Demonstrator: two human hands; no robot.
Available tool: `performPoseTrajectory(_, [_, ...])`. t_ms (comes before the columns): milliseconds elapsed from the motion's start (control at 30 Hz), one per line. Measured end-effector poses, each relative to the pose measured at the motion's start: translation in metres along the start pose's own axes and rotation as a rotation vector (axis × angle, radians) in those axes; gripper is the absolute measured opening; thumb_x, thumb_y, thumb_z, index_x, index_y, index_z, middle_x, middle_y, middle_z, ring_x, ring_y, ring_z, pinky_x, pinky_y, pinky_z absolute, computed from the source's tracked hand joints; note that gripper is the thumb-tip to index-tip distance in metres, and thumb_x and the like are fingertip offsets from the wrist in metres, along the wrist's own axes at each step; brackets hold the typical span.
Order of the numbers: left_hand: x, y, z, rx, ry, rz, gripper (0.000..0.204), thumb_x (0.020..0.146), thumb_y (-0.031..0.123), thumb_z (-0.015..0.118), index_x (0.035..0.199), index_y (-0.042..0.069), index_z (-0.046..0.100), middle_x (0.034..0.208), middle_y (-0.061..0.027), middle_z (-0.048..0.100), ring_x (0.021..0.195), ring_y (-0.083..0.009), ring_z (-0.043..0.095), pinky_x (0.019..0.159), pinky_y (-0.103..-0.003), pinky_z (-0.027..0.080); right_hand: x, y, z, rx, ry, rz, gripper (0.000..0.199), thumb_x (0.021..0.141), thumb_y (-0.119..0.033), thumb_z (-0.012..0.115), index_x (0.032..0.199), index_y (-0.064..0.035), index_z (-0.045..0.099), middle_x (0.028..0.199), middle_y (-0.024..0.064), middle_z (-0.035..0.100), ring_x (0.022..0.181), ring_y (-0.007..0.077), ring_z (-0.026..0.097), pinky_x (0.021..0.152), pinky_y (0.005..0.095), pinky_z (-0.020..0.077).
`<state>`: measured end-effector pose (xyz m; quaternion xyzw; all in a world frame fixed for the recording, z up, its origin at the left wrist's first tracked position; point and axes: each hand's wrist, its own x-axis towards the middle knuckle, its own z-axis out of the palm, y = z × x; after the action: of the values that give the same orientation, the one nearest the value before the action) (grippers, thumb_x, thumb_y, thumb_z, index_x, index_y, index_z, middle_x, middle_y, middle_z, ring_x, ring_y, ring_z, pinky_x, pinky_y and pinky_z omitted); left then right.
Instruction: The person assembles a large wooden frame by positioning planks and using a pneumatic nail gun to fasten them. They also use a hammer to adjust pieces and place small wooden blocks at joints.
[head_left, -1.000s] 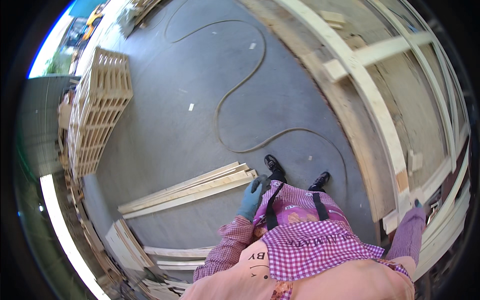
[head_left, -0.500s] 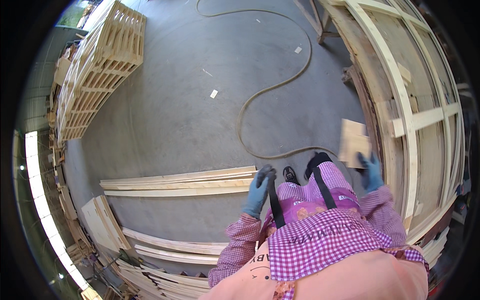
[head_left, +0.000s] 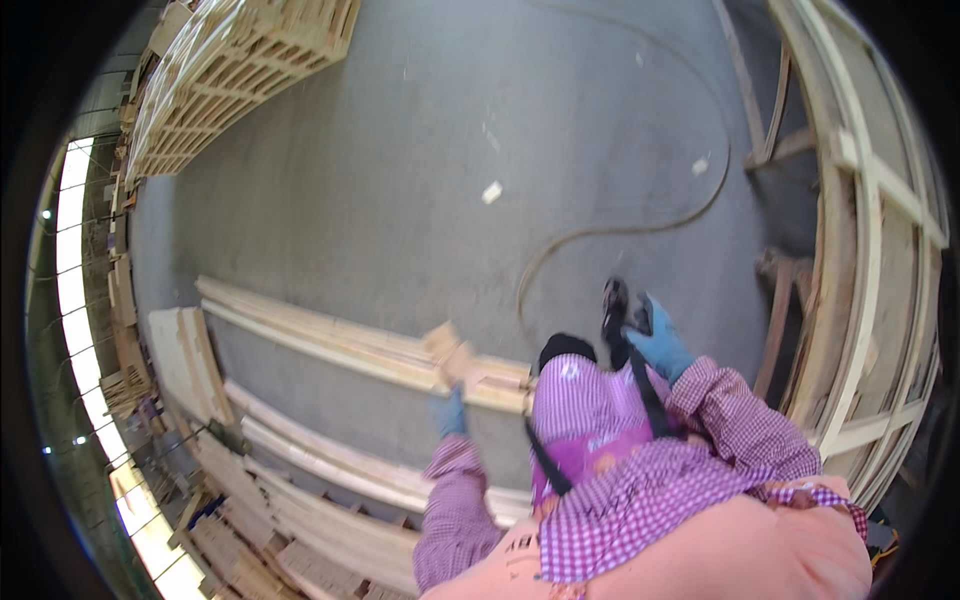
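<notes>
My left hand [head_left: 451,412], in a blue glove and blurred by motion, grips small flat wooden pieces [head_left: 449,352] at its fingertips. They hang over a row of long wooden strips [head_left: 330,332] lying on the floor; whether they touch the strips I cannot tell. My right hand [head_left: 660,338], gloved in blue with dark fingers, is held in front of my body near my shoe. Nothing is in it, and its fingers are bent but apart.
A slatted wooden frame stack [head_left: 230,80] stands far left. More strips [head_left: 330,460] and flat boards [head_left: 185,360] lie at the left. A hose [head_left: 625,230] curves over the floor [head_left: 390,200]. On the right stands a workbench [head_left: 830,260] with a wooden frame.
The wooden pieces have gone from my right hand at the bench to my left hand over the strips. My body has turned left, and my right hand has come away from the bench, emptied.
</notes>
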<state>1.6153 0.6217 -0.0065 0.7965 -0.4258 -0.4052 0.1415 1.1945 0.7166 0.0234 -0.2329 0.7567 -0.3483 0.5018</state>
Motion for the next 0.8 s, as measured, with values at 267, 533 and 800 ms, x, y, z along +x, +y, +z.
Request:
performPoseTrajectory(267, [0.082,0.045,0.006,0.789,0.294,-0.142,0.091,0.072,0.04,0.074,0.14,-0.003,0.03,0.139,-0.0272,0.036,0.127,-0.0401,0.039,0.105,-0.044,0.034,0.138,-0.019,-0.146,-0.274,0.332,0.394,0.057,0.077,-0.018,0.07,0.128,-0.0018,0.047,0.112,0.0183,0.062,0.105,0.0282,0.06,0.091,0.0383,0.0477])
performPoseTrajectory(533, [0.286,0.132,0.21,0.386,-0.337,0.292,0.08,0.073,0.023,0.074,0.137,-0.005,0.035,0.139,-0.0231,0.041,0.13,-0.0365,0.037,0.109,-0.039,0.03,0.268,0.084,-0.195,-0.615,0.314,0.491,0.052,0.074,-0.023,0.069,0.12,-0.0043,0.055,0.108,0.0163,0.063,0.1,0.0291,0.062,0.089,0.0371,0.0483])
performPoseTrajectory(800, [0.424,0.121,0.369,0.746,-0.374,0.33,0.084,0.074,0.023,0.072,0.142,-0.002,0.029,0.144,-0.0233,0.034,0.134,-0.0366,0.031,0.111,-0.04,0.027,0.482,0.21,-0.238,-0.556,0.312,0.532,0.062,0.077,-0.02,0.063,0.135,-0.0039,0.045,0.134,0.019,0.05,0.125,0.0298,0.049,0.104,0.0364,0.0385])
